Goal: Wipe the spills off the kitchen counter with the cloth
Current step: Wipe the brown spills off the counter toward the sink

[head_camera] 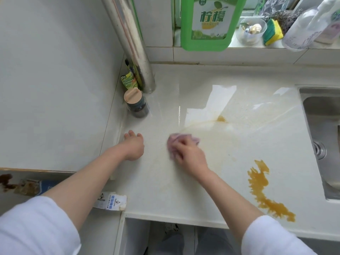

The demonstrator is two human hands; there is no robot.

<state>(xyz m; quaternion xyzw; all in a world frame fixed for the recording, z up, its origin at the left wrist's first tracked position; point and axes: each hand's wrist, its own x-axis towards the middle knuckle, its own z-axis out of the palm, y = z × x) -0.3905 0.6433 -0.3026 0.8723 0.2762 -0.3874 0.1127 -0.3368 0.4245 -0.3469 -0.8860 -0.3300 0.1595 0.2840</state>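
My right hand [189,153] grips a bunched pink cloth [173,139] and holds it down on the white counter [184,190] near its middle; both are motion-blurred. A thick amber spill [261,188] streaks the counter to the right, toward the front edge. A small amber spot [220,118] with a faint yellowish smear lies farther back. My left hand [133,145] rests on the counter by the left wall, fingers bent, holding nothing.
A dark jar with a tan lid [137,104] stands in the back left corner beside a metal pipe [136,52] and a small green packet [128,80]. A steel sink [323,140] is at right. On the sill stand a green detergent bottle [209,21], a cup and a sponge [272,32].
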